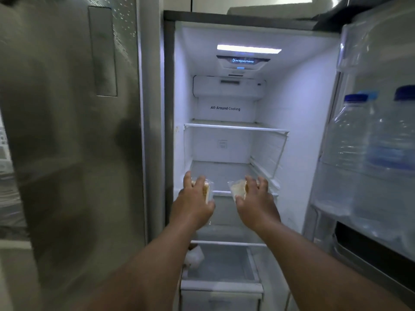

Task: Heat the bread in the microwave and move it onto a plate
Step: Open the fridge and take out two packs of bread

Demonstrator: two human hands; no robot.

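Two bare arms reach forward into the open fridge, each hand at a clear plastic pack of bread on the same glass shelf. Left hand: fingers spread and curled down over the top of the left bread pack, thumb at its near right corner; the pale slices show through the side of the plastic. Right hand: fingers curled over the right bread pack, thumb against its near left edge, so the pack sits gripped from above. Both packs lie at the front of that shelf, apart from each other, with bare shelf between them (whether either is lifted off the glass I cannot tell). Above them runs a white-trimmed upper shelf, and on the back wall the printed words "All-Around Cooling" are legible under the lit ceiling lamp. Below the hands sits a clear crisper drawer, with a small white object at its left corner, too blurred to identify. To the right, the open door's rack holds large water bottles with blue caps, standing upright side by side. At left stands the closed steel door.
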